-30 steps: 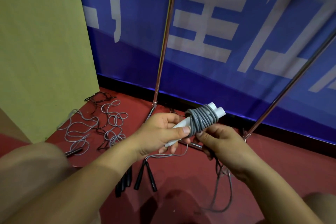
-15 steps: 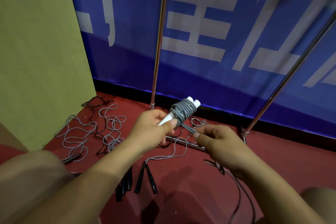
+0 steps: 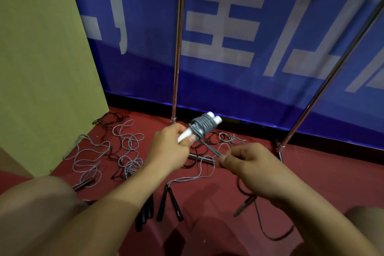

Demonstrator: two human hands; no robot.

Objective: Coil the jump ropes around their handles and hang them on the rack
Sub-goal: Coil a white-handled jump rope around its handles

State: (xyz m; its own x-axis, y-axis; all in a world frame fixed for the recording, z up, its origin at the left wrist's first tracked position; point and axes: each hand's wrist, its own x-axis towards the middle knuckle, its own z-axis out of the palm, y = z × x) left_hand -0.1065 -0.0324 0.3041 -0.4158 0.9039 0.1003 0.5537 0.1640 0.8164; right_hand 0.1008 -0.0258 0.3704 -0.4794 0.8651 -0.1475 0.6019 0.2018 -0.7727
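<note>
My left hand (image 3: 170, 147) grips the two white handles (image 3: 216, 119) of a jump rope, held side by side. Grey rope (image 3: 202, 125) is wound in a thick coil around the handles' upper part. A taut doubled strand (image 3: 209, 147) runs from the coil down to my right hand (image 3: 247, 164), which pinches it between thumb and fingers. The rack shows as two chrome poles, one upright (image 3: 177, 48) behind the coil and one slanting (image 3: 332, 68) at the right, with a low bar (image 3: 199, 157) on the floor.
Loose grey and black ropes (image 3: 124, 147) lie tangled on the red floor at the left. Several black handles (image 3: 166, 203) lie below my hands. A green board (image 3: 41, 58) stands at the left, a blue banner (image 3: 259, 37) behind the rack.
My right hand has drawn away from the coil toward the lower right, pulling the strand taut. The left hand keeps its grip on the handles.
</note>
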